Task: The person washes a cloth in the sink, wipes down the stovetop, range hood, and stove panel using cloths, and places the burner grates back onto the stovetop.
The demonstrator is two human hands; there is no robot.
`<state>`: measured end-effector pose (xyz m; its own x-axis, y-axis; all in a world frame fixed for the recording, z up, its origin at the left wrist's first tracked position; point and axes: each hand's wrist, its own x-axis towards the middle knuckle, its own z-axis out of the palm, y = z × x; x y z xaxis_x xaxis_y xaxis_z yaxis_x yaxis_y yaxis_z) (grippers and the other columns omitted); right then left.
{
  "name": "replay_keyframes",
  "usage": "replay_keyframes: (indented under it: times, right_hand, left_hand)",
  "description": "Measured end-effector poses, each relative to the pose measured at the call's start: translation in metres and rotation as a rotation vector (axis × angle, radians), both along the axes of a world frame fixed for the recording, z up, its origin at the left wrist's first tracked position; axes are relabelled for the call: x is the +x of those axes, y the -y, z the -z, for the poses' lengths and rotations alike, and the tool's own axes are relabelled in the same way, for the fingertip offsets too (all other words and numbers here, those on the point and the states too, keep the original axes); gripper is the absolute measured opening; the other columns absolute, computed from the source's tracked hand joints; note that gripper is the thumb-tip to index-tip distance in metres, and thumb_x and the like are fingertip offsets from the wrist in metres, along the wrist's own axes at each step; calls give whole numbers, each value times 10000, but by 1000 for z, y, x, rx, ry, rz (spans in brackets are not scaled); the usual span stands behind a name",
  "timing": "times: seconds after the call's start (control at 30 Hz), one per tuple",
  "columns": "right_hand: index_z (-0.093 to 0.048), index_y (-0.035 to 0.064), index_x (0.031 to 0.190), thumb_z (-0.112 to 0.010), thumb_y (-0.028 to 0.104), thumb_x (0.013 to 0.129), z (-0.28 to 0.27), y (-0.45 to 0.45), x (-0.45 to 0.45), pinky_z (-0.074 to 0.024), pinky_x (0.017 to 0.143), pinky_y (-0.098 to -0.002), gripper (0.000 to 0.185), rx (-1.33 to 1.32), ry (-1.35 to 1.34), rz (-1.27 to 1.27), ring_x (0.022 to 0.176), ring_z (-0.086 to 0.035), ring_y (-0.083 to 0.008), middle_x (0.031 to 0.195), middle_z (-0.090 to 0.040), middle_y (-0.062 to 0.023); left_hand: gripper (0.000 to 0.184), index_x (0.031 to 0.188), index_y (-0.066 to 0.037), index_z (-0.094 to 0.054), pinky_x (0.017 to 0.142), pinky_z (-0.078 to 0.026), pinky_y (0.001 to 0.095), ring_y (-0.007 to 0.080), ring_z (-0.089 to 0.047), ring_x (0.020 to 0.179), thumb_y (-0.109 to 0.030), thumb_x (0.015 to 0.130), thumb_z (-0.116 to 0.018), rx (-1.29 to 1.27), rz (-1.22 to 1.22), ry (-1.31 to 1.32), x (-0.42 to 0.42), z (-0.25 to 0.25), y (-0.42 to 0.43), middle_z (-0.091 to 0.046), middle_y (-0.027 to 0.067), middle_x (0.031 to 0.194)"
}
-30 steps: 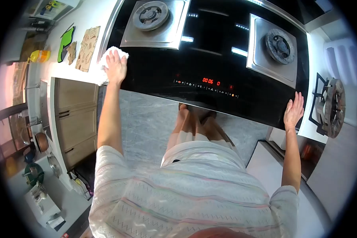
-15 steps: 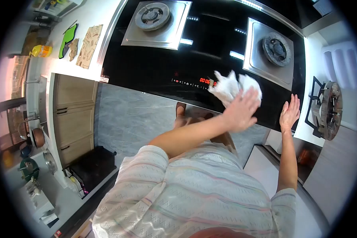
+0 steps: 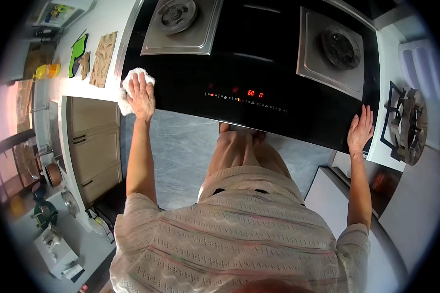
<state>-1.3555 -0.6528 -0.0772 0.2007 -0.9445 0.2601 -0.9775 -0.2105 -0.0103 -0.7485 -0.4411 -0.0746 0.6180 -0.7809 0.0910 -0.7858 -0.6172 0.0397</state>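
Note:
My left hand (image 3: 143,99) holds a white cloth (image 3: 130,84) under its palm and outstretched fingers, at the left front corner of the black glass cooktop (image 3: 259,68). Part of the cloth is hidden beneath the hand. My right hand (image 3: 361,129) lies flat at the cooktop's right front edge, fingers extended, with nothing in it. Between the hands, a red display (image 3: 254,93) glows above a row of small touch symbols. Two steel burner plates sit farther back, a left one (image 3: 206,36) and a right one (image 3: 305,58), each with a round burner.
Left of the cooktop, a white counter (image 3: 95,24) bears a green-and-black item (image 3: 77,54), a patterned piece (image 3: 102,59) and a yellow bottle (image 3: 47,71). Right of it stands a round grate (image 3: 413,127) beside a black pan support (image 3: 387,117). Wooden cabinets (image 3: 95,146) are lower left.
My left hand has swept the cloth from right of the display back to the left corner. The display now reads differently, and bright reflections on the glass are gone. My right hand remains at the edge.

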Motion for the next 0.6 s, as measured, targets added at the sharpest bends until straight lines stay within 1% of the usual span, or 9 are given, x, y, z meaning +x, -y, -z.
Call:
replay_keyframes:
  times: [0.07,0.13,0.23,0.3,0.37,0.43,0.47,0.5,0.6]
  right_hand:
    - [-401,150,1329,-370,303,943,-2,0,3,-231,1021,-500,416,-18,-2,5,1317,-290,-242,1408,-355,-47]
    - [-397,147,1330,-381,297,936,1,1,3,-231,1014,-523,423,-20,-3,16,1322,-279,-243,1411,-349,-48]
    - [-392,147,1332,-402,275,925,-3,0,6,-223,1016,-533,428,-2,6,21,1325,-269,-247,1418,-337,-46]
    - [-399,128,1324,-406,270,923,-3,0,4,-230,1014,-522,426,-18,-18,8,1321,-276,-254,1410,-349,-52]
    - [-405,116,1317,-412,270,920,-2,0,4,-237,1010,-512,426,-46,-21,-5,1312,-291,-260,1395,-372,-57]
    - [-407,124,1318,-416,275,916,-3,1,3,-232,1010,-519,429,-37,-4,2,1315,-287,-256,1394,-374,-55]
    - [-408,127,1319,-419,277,915,-2,1,2,-230,1010,-521,431,-31,9,-3,1317,-284,-253,1396,-373,-54]
    - [-410,132,1319,-422,279,914,-2,1,1,-225,1011,-523,432,-19,21,3,1319,-281,-249,1399,-371,-51]
    - [-409,140,1324,-421,288,916,-1,1,-2,-200,1027,-514,434,11,58,3,1329,-264,-235,1406,-362,-40]
  left_hand:
    - [551,1414,-165,-253,1024,-167,601,333,-133,1365,-419,935,-351,2,-84,6,-22,7,8,-174,119,1482]
    - [617,1429,-127,-199,1007,-151,637,366,-65,1373,-410,918,-397,57,0,-65,-75,-2,22,-109,145,1494]
    - [709,1430,-84,-168,1020,-110,635,383,-24,1373,-412,878,-468,64,269,-102,-166,-15,66,-74,166,1495]
    - [690,1427,-119,-213,1043,-104,590,361,-43,1378,-335,855,-534,-77,490,-212,-216,-18,100,-109,160,1492]
    - [703,1367,-50,-328,1050,-144,546,356,-94,1371,-338,789,-606,-84,703,-288,-284,-31,122,-180,193,1462]
    - [639,1303,-32,-417,1049,-181,519,339,-144,1359,-405,802,-553,-25,937,-447,-356,-33,126,-239,173,1440]
    - [638,1309,-31,-411,1067,-154,510,328,-133,1364,-426,819,-516,-8,1109,-483,-387,-25,126,-232,167,1446]
    - [624,1309,-28,-413,1088,-110,501,315,-128,1368,-411,826,-512,-150,1189,-552,-414,-17,120,-231,160,1449]
    - [549,1300,-70,-435,1100,-92,489,271,-141,1366,-356,837,-508,-125,1264,-510,-415,-22,118,-260,107,1443]
